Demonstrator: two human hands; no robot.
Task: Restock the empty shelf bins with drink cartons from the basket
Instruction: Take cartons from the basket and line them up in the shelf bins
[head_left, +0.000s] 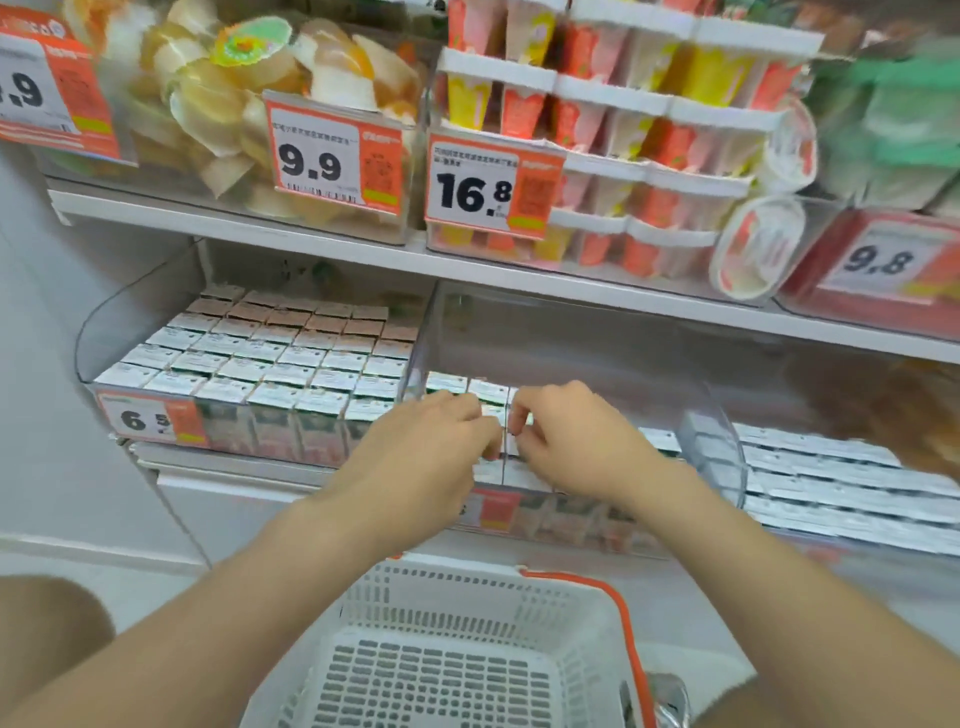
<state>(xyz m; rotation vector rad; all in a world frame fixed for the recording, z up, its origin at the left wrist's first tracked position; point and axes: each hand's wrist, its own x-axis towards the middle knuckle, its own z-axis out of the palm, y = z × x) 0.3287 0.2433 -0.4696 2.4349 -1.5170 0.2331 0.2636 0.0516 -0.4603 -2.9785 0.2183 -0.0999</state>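
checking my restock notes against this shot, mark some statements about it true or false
1. The left hand and right hand both grip drink cartons in the middle bin. True.
2. The left bin is empty. False: it is packed with cartons from front to back.
3. The basket is piled with cartons. False: no cartons show in the part in view.
4. The price tag on the left bin reads 6.5. True.
5. The middle bin is filled to the back. False: cartons stand only in its front rows.
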